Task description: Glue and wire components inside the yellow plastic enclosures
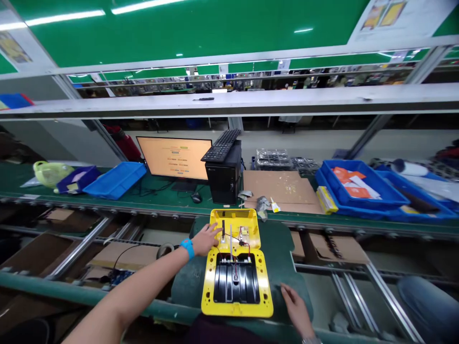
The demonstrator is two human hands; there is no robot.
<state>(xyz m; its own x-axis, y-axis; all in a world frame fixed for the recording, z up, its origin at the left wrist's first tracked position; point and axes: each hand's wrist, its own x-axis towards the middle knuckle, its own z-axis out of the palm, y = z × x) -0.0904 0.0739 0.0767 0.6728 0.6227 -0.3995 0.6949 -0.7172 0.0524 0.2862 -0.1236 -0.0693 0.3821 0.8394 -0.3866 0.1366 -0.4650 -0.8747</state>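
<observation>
Before me an opened yellow plastic case (267, 282) lies on a green board (283, 239). Its lower half holds a black ribbed inner panel (247, 286), and its upper half (254, 220) carries thin red and black wires, small white connectors and a small circuit part. My left hand (207, 240), wearing a blue wristband (187, 248), rests at the left rim of the upper half with fingers stretched over it. To the right of the case, my right hand (296, 306) lies at the board with loosely extended fingers, holding nothing visible.
Behind stand a monitor (175, 157), a black computer tower (222, 181) with a keyboard (223, 145) on top, and a mouse (196, 197). Blue trays (362, 200) sit right, another blue tray (116, 180) left. Cardboard (276, 184) and a glue bottle (275, 206) lie at the back.
</observation>
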